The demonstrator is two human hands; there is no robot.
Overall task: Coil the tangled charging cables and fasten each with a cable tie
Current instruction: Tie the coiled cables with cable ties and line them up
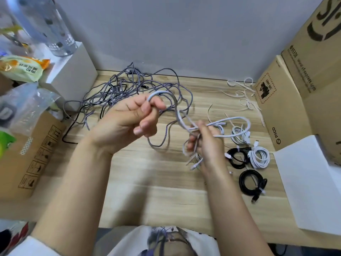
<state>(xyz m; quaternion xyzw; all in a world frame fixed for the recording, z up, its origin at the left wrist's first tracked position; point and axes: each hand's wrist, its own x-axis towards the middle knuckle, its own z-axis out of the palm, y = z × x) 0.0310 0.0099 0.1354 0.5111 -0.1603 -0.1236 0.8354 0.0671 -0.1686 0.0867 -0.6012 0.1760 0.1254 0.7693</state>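
We pinch the white cable (177, 115) in our left hand (129, 121), up and left of our right hand (204, 143), which grips the gathered loops above the table (147, 191).

Soft, even light falls from above, throwing faint shadows of the arms on the counter (166, 191). Wide-angle bending warps the edges. The left hand (127, 122) looks motion-blurred, and the far left corner seems defocused.

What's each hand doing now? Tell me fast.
Left hand: closed on the white cable, pinching its loop.
Right hand: closed on the same cable's coiled part.
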